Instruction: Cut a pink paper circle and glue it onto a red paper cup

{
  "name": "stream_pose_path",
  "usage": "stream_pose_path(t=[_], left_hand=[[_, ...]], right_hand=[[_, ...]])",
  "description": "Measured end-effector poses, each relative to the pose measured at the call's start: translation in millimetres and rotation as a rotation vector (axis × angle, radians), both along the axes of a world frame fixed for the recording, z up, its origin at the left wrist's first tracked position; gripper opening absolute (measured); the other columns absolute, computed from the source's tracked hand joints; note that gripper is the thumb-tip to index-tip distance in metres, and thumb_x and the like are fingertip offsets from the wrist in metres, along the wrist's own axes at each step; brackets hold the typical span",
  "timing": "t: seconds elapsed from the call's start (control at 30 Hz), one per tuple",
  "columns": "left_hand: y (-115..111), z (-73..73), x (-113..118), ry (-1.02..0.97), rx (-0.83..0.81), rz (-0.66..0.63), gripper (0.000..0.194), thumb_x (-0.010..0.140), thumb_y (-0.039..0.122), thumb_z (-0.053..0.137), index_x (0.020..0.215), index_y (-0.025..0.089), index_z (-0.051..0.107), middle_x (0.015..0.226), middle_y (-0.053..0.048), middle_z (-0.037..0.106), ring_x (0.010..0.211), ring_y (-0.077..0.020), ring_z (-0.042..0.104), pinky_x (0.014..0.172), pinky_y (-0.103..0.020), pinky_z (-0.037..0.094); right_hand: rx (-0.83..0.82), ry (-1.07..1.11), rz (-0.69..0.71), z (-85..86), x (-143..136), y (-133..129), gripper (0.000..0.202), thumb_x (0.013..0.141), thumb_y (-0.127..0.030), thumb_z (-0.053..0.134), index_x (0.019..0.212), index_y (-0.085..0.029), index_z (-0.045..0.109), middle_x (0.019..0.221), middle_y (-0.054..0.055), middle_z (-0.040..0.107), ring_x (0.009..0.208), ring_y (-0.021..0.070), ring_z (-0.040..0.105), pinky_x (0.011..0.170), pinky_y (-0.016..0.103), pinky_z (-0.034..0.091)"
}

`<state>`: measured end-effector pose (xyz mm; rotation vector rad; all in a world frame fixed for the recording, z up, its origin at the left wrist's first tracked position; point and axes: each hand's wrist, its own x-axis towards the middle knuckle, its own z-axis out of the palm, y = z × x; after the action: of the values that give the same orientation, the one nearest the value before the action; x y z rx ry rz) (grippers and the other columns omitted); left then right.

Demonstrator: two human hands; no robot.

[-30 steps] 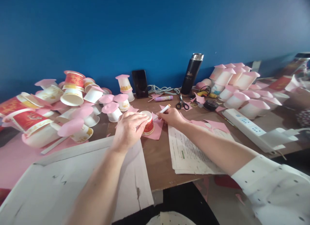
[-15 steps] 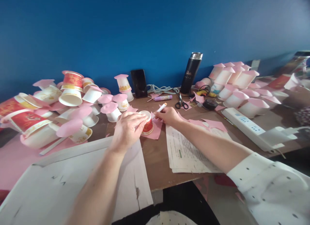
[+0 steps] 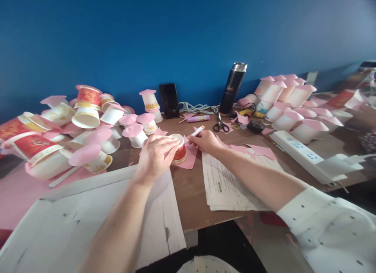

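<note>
My left hand (image 3: 155,157) is closed around the near left side of a red and white paper cup (image 3: 180,152), which stands upside down on a piece of pink paper (image 3: 191,157). Just right of the cup, my right hand (image 3: 202,140) grips a white pen (image 3: 196,132) with an orange end pointing up. The pen's tip is low beside the cup's rim, partly hidden by the fingers and cup. Behind my hands lie a purple glue stick (image 3: 198,118) and black-handled scissors (image 3: 221,126).
Many paper cups with pink tops crowd the left (image 3: 88,116) and back right (image 3: 293,104). A black flask (image 3: 233,87) and a phone (image 3: 169,100) stand by the blue wall. Printed sheets (image 3: 232,187), a white power strip (image 3: 302,155) and a white board (image 3: 96,218) lie nearer.
Both hands stay almost where they were, on the cup and the pen. The view has shifted very slightly.
</note>
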<state>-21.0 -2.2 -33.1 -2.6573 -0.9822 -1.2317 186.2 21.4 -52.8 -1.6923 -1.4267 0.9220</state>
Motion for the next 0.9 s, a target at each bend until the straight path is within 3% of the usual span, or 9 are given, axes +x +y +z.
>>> stream_pose_path(t=[0.2, 0.43, 0.63, 0.9], left_hand=[[-0.7, 1.9, -3.2, 0.031, -0.014, -0.031, 0.025, 0.084, 0.019, 0.057, 0.104, 0.026, 0.07, 0.105, -0.001, 0.072, 0.099, -0.0213, 0.064, 0.09, -0.042, 0.048], [1.4, 2.1, -10.1, 0.082, -0.039, -0.037, 0.057, 0.067, -0.003, 0.044, 0.109, 0.026, 0.069, 0.114, 0.001, 0.069, 0.107, -0.0225, 0.058, 0.094, -0.045, 0.048], [3.4, 1.5, -11.0, 0.087, -0.041, -0.053, 0.055, 0.075, -0.004, 0.04, 0.111, 0.027, 0.067, 0.114, 0.001, 0.069, 0.103, -0.0215, 0.058, 0.092, -0.045, 0.049], [3.9, 0.4, -12.2, 0.122, -0.067, -0.035, 0.058, 0.074, -0.005, 0.041, 0.114, 0.029, 0.066, 0.116, 0.002, 0.068, 0.104, -0.0225, 0.058, 0.091, -0.046, 0.048]], right_hand=[[0.006, -0.004, 0.02, -0.3, -6.1, 2.6, 0.028, 0.077, -0.04, 0.064, 0.066, -0.015, 0.071, 0.06, 0.004, 0.068, 0.046, 0.0089, 0.055, 0.044, 0.019, 0.041], [0.017, -0.094, 0.062, 5.9, -13.3, 10.1, 0.031, 0.074, -0.038, 0.064, 0.054, -0.015, 0.062, 0.05, 0.001, 0.061, 0.05, 0.0105, 0.055, 0.049, 0.02, 0.04], [0.014, -0.043, 0.184, 8.7, -16.3, 19.3, 0.031, 0.073, -0.036, 0.064, 0.052, -0.016, 0.054, 0.045, -0.002, 0.051, 0.042, 0.0073, 0.045, 0.043, 0.02, 0.035], [-0.039, -0.016, 0.319, 11.2, -25.6, 39.8, 0.025, 0.072, -0.032, 0.066, 0.056, -0.015, 0.055, 0.042, -0.005, 0.044, 0.041, 0.0057, 0.04, 0.041, 0.018, 0.031]])
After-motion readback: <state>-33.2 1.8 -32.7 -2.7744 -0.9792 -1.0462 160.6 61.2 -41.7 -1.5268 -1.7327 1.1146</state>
